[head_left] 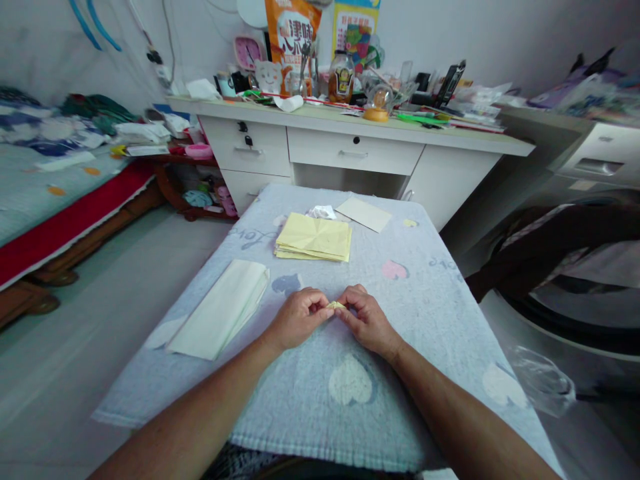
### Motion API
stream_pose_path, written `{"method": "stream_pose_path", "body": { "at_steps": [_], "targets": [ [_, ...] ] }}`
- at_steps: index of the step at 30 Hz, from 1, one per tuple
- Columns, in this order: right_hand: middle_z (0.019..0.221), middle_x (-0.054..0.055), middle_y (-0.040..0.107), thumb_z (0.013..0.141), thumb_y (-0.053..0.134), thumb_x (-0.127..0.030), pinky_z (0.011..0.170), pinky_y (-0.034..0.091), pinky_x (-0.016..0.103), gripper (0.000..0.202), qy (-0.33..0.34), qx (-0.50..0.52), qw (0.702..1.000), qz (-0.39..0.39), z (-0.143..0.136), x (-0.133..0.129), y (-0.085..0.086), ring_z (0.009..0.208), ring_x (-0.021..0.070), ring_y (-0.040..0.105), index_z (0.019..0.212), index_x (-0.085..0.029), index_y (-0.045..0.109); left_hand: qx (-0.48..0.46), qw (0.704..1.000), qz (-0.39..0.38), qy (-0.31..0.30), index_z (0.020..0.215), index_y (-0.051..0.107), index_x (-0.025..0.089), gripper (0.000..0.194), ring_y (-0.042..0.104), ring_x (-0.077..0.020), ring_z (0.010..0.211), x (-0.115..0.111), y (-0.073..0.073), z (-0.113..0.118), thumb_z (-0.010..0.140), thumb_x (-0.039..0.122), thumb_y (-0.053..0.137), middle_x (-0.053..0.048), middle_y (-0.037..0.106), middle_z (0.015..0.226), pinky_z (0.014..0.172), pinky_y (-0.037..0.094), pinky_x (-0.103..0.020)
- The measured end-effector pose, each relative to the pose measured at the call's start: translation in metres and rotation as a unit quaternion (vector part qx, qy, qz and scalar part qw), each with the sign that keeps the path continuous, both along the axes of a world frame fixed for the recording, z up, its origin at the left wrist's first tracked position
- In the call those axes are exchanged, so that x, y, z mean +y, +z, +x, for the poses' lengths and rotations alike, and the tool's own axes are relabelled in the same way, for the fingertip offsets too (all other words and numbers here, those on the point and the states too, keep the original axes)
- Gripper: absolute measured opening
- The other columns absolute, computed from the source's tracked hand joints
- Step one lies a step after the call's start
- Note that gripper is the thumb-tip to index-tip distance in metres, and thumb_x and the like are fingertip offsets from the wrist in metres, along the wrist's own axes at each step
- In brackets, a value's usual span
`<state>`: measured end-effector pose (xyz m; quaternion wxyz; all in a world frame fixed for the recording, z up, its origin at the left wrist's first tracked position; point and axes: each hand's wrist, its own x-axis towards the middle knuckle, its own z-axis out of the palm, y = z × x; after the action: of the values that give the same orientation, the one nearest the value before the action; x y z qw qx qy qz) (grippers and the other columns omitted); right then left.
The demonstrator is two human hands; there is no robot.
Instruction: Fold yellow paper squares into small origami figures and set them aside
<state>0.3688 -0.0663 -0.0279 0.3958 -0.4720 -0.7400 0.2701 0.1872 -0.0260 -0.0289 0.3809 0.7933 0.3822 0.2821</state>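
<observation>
Between the fingertips of both hands is a small folded piece of yellow paper (336, 305), held low over the cloth-covered table (420, 373). My left hand (301, 316) pinches its left end with thumb and forefinger. The right end is pinched by my right hand (367, 319). Most of the piece is hidden by the fingers. Beyond the hands lies a stack of yellow paper sheets (315, 237) with crease lines on the top one. To the left rests a folded bundle of pale paper (220, 310).
A pale card (363, 213) and a crumpled white scrap (323, 212) lie behind the yellow stack. A white desk (350, 150) crowded with jars and bags stands beyond the table. At the right is a washing machine (600, 157), and a bed (55, 180) is at the left.
</observation>
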Motion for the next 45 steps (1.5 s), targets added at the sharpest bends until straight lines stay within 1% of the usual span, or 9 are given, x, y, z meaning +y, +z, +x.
{"method": "stream_pose_path", "body": {
  "at_steps": [8,16,19,22,25,28,39,42,45],
  "targets": [
    [0.083,0.002,0.06,0.09,0.055,-0.028,0.079,0.037,0.033,0.01,-0.001,-0.023,1.0,-0.01,0.001,-0.001,-0.004,0.084,0.0175,0.05,0.086,-0.021,0.06,0.003,1.0,-0.002,0.004,0.067,0.061,0.015,0.018,0.05,-0.0118,0.064,0.002,0.001,-0.001,0.08,0.027,0.06,0.002,0.055,0.065,0.06,0.036,-0.023],
    [0.073,0.001,0.058,0.091,0.054,-0.03,0.075,0.036,0.032,0.018,-0.012,-0.031,0.999,0.005,0.001,0.001,-0.001,0.077,0.0172,0.049,0.077,-0.02,0.059,-0.007,1.0,0.002,0.006,0.068,0.062,0.016,0.021,0.049,-0.0108,0.062,0.002,-0.006,0.003,0.083,0.031,0.059,0.003,0.053,0.064,0.059,0.037,-0.022],
    [0.074,0.001,0.058,0.089,0.056,-0.026,0.077,0.036,0.033,0.014,-0.043,-0.04,0.998,0.011,0.001,0.002,-0.002,0.079,0.0174,0.049,0.078,-0.02,0.06,-0.042,0.999,0.007,0.029,0.086,0.065,0.018,0.014,0.052,-0.0114,0.067,0.001,-0.005,0.005,0.08,0.03,0.064,0.001,0.058,0.078,0.06,0.04,-0.022],
    [0.077,0.002,0.06,0.088,0.057,-0.024,0.08,0.035,0.034,0.01,-0.062,-0.059,0.996,0.018,0.002,0.003,-0.004,0.082,0.0182,0.05,0.081,-0.021,0.063,-0.087,0.995,0.008,0.041,0.099,0.062,0.019,0.021,0.056,-0.012,0.073,0.001,-0.003,0.005,0.078,0.025,0.065,-0.002,0.06,0.092,0.065,0.044,-0.022],
    [0.08,0.003,0.061,0.089,0.057,-0.025,0.081,0.035,0.035,0.01,-0.066,-0.073,0.995,0.024,0.003,0.003,-0.006,0.084,0.0189,0.051,0.086,-0.022,0.066,-0.099,0.994,0.021,0.031,0.088,0.064,0.018,0.008,0.056,-0.0126,0.076,0.002,-0.002,0.006,0.084,0.024,0.059,-0.002,0.06,0.086,0.068,0.044,-0.023],
    [0.082,0.004,0.062,0.089,0.058,-0.027,0.08,0.035,0.035,0.012,-0.063,-0.08,0.994,0.026,0.004,0.004,-0.01,0.084,0.0193,0.051,0.093,-0.023,0.068,-0.103,0.994,0.027,0.027,0.083,0.063,0.017,0.009,0.056,-0.0125,0.076,0.003,-0.002,0.007,0.086,0.022,0.057,-0.001,0.06,0.082,0.068,0.044,-0.023],
    [0.085,0.003,0.067,0.087,0.058,-0.019,0.082,0.035,0.035,0.021,-0.074,-0.086,0.993,0.031,0.002,0.003,-0.014,0.084,0.0196,0.053,0.105,-0.026,0.067,-0.106,0.993,-0.005,0.04,0.086,0.063,0.017,0.008,0.058,-0.0131,0.079,0.005,-0.007,0.008,0.084,0.021,0.057,-0.002,0.06,0.087,0.067,0.045,-0.022],
    [0.086,0.002,0.068,0.085,0.059,-0.015,0.083,0.035,0.036,0.025,-0.074,-0.088,0.993,0.024,0.001,0.001,-0.012,0.086,0.0203,0.053,0.106,-0.026,0.066,-0.097,0.994,0.003,0.046,0.085,0.063,0.017,0.006,0.058,-0.0134,0.079,0.006,-0.009,0.009,0.082,0.018,0.058,-0.002,0.059,0.086,0.067,0.045,-0.023],
    [0.094,0.004,0.066,0.08,0.06,-0.013,0.086,0.036,0.039,0.037,-0.074,-0.096,0.992,0.022,-0.001,0.0,-0.01,0.092,0.0224,0.052,0.115,-0.024,0.061,-0.082,0.995,0.026,0.045,0.084,0.063,0.018,0.007,0.058,-0.0136,0.079,0.005,-0.008,0.01,0.082,0.016,0.056,-0.002,0.06,0.085,0.07,0.046,-0.024]
  ]
}}
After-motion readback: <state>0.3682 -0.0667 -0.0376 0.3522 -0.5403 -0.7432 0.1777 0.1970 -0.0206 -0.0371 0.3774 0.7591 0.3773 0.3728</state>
